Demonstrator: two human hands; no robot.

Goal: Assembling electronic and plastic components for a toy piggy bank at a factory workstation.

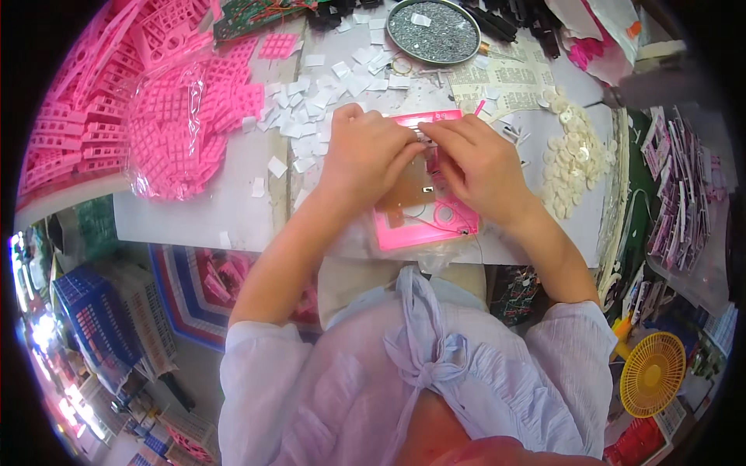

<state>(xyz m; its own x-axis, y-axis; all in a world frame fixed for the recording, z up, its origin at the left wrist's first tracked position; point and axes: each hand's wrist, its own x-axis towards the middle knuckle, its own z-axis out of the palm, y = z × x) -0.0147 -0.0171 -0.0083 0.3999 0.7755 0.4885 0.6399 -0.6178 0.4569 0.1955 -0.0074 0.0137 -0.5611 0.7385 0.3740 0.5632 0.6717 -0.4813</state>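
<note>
A pink plastic casing [416,238] lies at the table's front edge, with a brown circuit board [407,194] inside it. A thin wire runs from the board over the casing's near end. Over the far half of the casing, my left hand [367,154] is closed, thumb and fingers pinched together. My right hand [480,161] meets it there, its fingers bent and fingertips pressed together at the board's far end. Whatever small piece lies between the fingertips is mostly hidden by them. Clear plastic film [435,256] shows under the casing's near edge.
Many white paper squares [318,101] are scattered left of the casing. Pink keypads [175,132] and pink casings [58,144] are heaped at far left. A round tin of small metal parts [434,31] stands behind; cream discs [573,155] lie right. A yellow fan [653,374] is lower right.
</note>
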